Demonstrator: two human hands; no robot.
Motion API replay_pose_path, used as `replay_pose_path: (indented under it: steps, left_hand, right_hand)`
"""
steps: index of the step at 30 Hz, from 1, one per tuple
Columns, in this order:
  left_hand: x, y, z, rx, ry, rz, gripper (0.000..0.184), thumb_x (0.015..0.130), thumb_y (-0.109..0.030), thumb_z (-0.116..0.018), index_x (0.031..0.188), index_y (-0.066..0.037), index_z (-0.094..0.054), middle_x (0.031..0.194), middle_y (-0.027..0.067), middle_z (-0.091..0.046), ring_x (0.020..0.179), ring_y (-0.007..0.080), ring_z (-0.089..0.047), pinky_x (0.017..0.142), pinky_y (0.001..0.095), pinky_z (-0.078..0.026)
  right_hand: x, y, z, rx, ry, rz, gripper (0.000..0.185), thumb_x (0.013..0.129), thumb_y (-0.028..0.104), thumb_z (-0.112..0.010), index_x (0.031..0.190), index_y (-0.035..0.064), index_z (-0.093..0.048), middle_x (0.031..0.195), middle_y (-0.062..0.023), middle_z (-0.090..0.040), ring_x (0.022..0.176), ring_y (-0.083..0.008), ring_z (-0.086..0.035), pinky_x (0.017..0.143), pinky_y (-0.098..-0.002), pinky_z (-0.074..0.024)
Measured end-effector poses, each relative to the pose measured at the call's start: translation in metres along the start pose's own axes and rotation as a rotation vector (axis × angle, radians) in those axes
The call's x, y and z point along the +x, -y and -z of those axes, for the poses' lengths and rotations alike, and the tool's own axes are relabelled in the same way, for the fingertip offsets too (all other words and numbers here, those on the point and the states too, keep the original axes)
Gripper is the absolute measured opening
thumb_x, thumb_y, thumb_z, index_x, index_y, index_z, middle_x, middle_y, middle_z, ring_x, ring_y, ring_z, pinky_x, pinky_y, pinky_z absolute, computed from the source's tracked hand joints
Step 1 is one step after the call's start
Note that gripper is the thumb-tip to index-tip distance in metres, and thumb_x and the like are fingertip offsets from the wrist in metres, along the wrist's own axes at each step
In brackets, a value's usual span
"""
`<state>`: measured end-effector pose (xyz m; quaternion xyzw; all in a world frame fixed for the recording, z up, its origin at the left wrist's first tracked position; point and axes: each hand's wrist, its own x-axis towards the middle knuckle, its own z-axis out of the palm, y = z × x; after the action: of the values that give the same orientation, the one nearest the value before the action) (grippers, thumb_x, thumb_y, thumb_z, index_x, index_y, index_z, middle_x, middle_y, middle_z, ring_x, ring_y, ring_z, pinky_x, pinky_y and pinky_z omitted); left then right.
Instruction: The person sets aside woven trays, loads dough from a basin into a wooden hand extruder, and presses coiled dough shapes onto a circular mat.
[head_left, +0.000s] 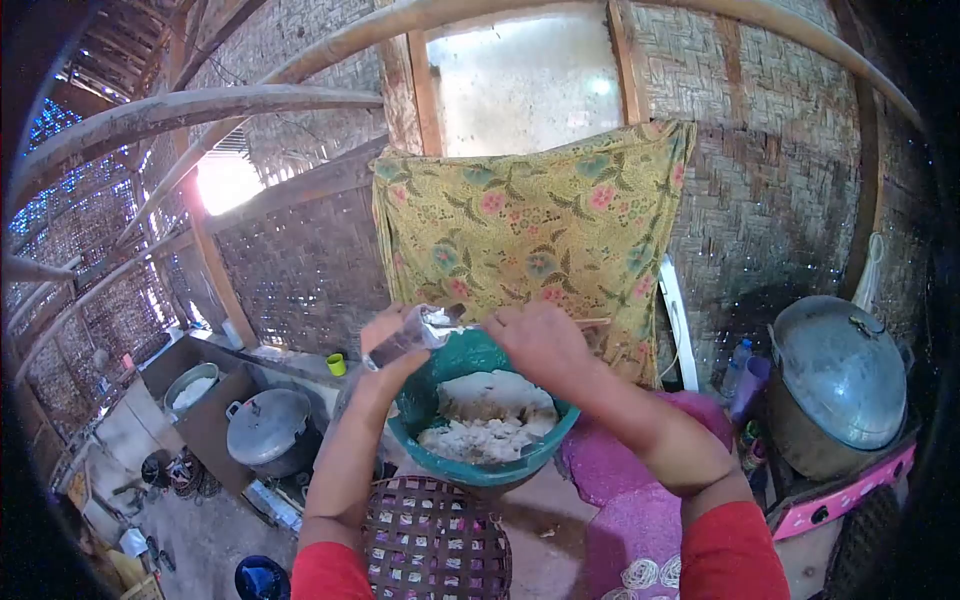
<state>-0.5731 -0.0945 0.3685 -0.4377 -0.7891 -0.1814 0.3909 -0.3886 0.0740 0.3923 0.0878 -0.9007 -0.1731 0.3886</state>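
Left hand [390, 338], 11 o'clock of tub [482, 470], grips container [398, 348]; right hand [540, 336], 1 o'clock, pinches stick [458, 328]; white mass [490, 437] inside tub; basket [440, 538] 7 o'clock.

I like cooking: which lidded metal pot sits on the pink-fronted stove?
The big dome-lidded metal pot at far right; the smaller grey pot stands left.

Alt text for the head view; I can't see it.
The left hand holds a see-through container, the right hand a thin stick, at a green basin of pale, lumpy material. A woven basket sits nearer; lidded pots stand at both sides.
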Motion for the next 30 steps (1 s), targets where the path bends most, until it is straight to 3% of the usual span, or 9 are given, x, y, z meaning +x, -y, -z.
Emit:
replay_pose_path:
  steps: [9,11,15,21,23,25,27,28,30]
  left_hand:
    - [-0.023,0.011,-0.002,-0.221,-0.124,-0.012,0.038,0.06,-0.023,-0.069,0.094,-0.008,-0.064,0.082,0.0104,-0.059,0.076,0.0315,-0.06,0.066,0.0391,-0.049]
    - [-0.027,0.069,-0.047,-0.251,-0.334,-0.241,0.043,0.059,-0.02,-0.068,0.101,-0.01,-0.065,0.083,0.0087,-0.06,0.079,0.0304,-0.059,0.069,0.0388,-0.049]
    - [-0.01,-0.016,0.032,-0.118,-0.102,0.167,0.025,0.07,-0.022,-0.067,0.094,-0.014,-0.066,0.082,0.0074,-0.064,0.079,0.0271,-0.062,0.07,0.0348,-0.049]
    - [-0.008,0.007,0.03,-0.095,-0.092,0.065,0.035,0.061,-0.018,-0.066,0.094,-0.007,-0.062,0.092,0.0171,-0.061,0.083,0.0368,-0.059,0.073,0.0412,-0.049]
    - [-0.02,0.025,0.035,-0.17,-0.139,0.1,0.033,0.064,-0.021,-0.065,0.095,-0.008,-0.063,0.093,0.0152,-0.063,0.086,0.0339,-0.06,0.076,0.0397,-0.049]
    - [-0.032,0.034,0.033,-0.33,-0.262,0.176,0.03,0.071,-0.025,-0.064,0.096,-0.009,-0.065,0.097,0.0113,-0.066,0.091,0.0279,-0.062,0.082,0.0369,-0.048]
    - [-0.046,0.034,0.055,-0.117,-0.144,0.323,0.033,0.075,-0.023,-0.063,0.104,-0.007,-0.062,0.104,0.0137,-0.064,0.097,0.0293,-0.059,0.087,0.0369,-0.046]
    - [-0.059,0.051,0.053,-0.069,-0.13,0.361,0.035,0.077,-0.022,-0.062,0.108,-0.005,-0.061,0.107,0.0151,-0.063,0.1,0.0299,-0.058,0.089,0.0369,-0.044]
    - [-0.083,0.059,0.073,-0.091,-0.227,0.338,0.036,0.081,-0.021,-0.061,0.112,-0.003,-0.058,0.11,0.0148,-0.061,0.101,0.0291,-0.057,0.091,0.0368,-0.042]
  right_hand:
    - [-0.025,0.016,-0.01,0.074,0.015,-0.036,0.027,0.081,0.014,-0.053,0.106,0.0134,-0.061,0.081,-0.0068,-0.061,0.076,-0.0241,-0.063,0.062,-0.0381,-0.0498]
    - [-0.033,0.006,0.001,0.385,-0.035,-0.35,0.023,0.084,0.016,-0.054,0.105,0.0123,-0.063,0.08,-0.0109,-0.063,0.075,-0.027,-0.064,0.063,-0.0408,-0.0507]
    - [-0.028,0.016,-0.089,0.943,-0.09,-0.559,0.025,0.091,0.022,-0.05,0.111,0.0127,-0.062,0.091,-0.0185,-0.064,0.08,-0.0366,-0.062,0.066,-0.038,-0.0498]
    - [-0.028,0.054,-0.06,1.271,-0.149,-0.494,0.028,0.093,0.023,-0.05,0.114,0.0073,-0.061,0.077,-0.0169,-0.063,0.066,-0.0162,-0.056,0.066,-0.0337,-0.0472]
    - [-0.044,0.04,-0.048,1.517,0.227,-0.703,0.028,0.092,0.025,-0.053,0.113,0.0096,-0.064,0.076,-0.0144,-0.063,0.068,-0.012,-0.055,0.065,-0.0308,-0.0465]
    - [-0.066,0.021,-0.085,1.342,0.199,-0.623,0.029,0.092,0.022,-0.053,0.117,0.0081,-0.061,0.067,-0.0021,-0.056,0.057,-0.0118,-0.053,0.056,-0.0267,-0.046]
    - [-0.097,0.018,-0.105,0.446,0.31,-0.336,0.027,0.086,0.015,-0.055,0.112,0.0091,-0.063,0.072,-0.0106,-0.061,0.065,-0.026,-0.059,0.064,-0.0355,-0.0493]
    - [-0.108,0.029,-0.103,0.208,-0.079,-0.24,0.028,0.08,0.012,-0.057,0.107,0.0099,-0.066,0.078,-0.0159,-0.063,0.077,-0.0347,-0.06,0.073,-0.0423,-0.0485]
    - [-0.126,0.046,-0.087,0.526,0.138,-0.295,0.017,0.076,0.012,-0.058,0.091,0.0071,-0.066,0.076,-0.0192,-0.062,0.074,-0.036,-0.059,0.069,-0.0446,-0.0474]
